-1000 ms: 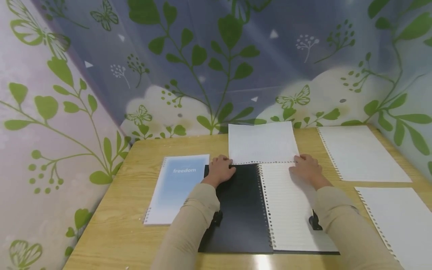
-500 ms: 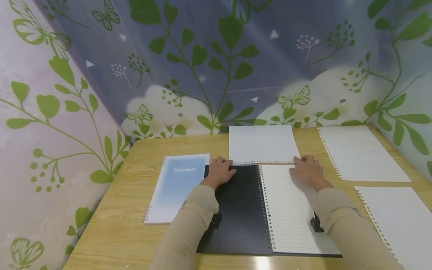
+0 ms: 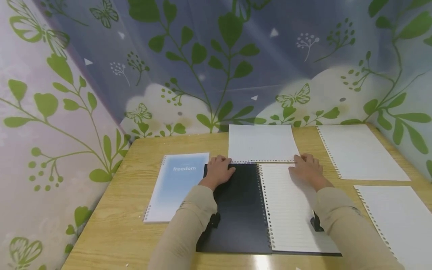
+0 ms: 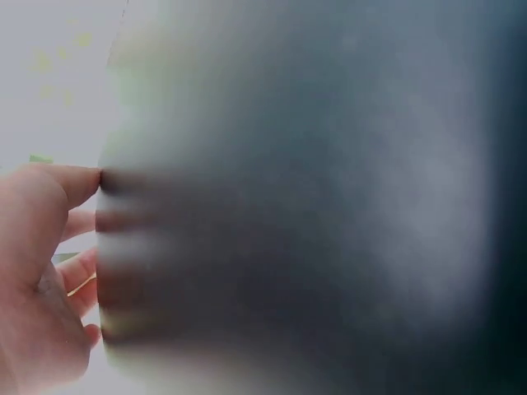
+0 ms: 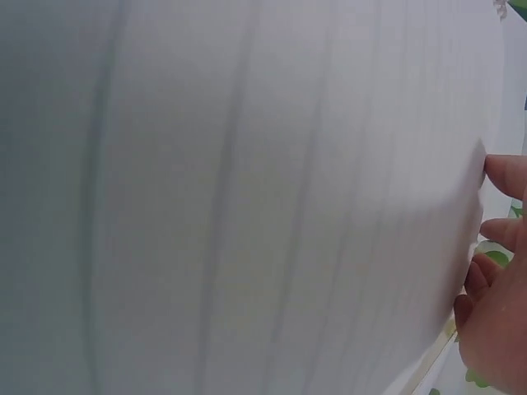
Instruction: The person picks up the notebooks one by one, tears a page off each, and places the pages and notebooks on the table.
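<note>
A loose white sheet [image 3: 261, 142] lies behind the notebook, its punched edge toward me along the notebook's top. My left hand [image 3: 218, 170] touches the sheet's near left corner, at the top of the black cover [image 3: 241, 210]. Its thumb is spread from the index finger. At the near right corner is my right hand [image 3: 308, 169], fingers bent, above the lined page [image 3: 290, 206] of the open notebook. In the left wrist view the left fingers [image 4: 76, 271] meet the dark cover's edge. The right fingers [image 5: 486, 280] are at the page's edge in the right wrist view.
A blue-white spiral notebook marked "freedom" [image 3: 183, 195] lies at the left, partly under the left sleeve. At the right are two punched sheets, one farther back [image 3: 361, 152] and one nearer [image 3: 398, 217]. A patterned curtain [image 3: 189, 67] stands behind the wooden table [image 3: 114, 210].
The loose sheet's far edge has come down slightly, and it lies flatter. Both hands have stayed almost in place at its near corners.
</note>
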`<state>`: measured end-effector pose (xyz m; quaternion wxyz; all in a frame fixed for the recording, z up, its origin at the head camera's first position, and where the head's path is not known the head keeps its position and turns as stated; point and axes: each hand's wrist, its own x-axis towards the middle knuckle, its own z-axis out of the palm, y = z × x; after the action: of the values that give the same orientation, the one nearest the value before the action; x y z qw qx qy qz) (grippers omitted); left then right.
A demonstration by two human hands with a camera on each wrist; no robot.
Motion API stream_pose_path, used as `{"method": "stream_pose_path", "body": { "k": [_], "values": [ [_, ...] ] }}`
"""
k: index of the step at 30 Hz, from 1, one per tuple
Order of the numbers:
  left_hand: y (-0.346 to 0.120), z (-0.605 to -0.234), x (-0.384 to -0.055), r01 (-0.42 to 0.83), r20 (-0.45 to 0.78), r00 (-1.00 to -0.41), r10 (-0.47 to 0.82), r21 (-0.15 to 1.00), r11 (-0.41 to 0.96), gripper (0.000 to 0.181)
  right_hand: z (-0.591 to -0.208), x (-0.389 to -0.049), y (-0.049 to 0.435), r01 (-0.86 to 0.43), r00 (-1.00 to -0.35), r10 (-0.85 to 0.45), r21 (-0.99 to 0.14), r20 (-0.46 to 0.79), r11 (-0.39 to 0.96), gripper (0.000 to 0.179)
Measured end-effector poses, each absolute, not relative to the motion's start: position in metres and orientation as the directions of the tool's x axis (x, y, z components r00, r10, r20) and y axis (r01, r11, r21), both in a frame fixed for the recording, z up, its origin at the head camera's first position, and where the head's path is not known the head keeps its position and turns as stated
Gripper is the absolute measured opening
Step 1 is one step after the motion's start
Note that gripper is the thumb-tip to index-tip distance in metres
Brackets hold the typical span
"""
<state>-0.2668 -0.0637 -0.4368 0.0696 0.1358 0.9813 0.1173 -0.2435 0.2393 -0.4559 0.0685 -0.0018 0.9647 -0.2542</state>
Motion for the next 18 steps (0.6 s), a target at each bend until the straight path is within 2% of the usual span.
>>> {"method": "stream_pose_path", "body": {
  "k": [10,18],
  "values": [
    [-0.111,-0.425,-0.247,0.237,-0.065,-0.963,0.263,0.268,0.934,0.051,-0.449,-0.237,0.241,-0.051,-0.992,-0.101,-0.523,-0.069,0.851,0.06],
    [-0.138,-0.429,-0.24,0.115,-0.077,-0.986,0.149,0.337,0.935,0.054,-0.437,-0.218,0.24,-0.177,-0.981,-0.191,-0.454,0.015,0.873,0.054]
  ]
}}
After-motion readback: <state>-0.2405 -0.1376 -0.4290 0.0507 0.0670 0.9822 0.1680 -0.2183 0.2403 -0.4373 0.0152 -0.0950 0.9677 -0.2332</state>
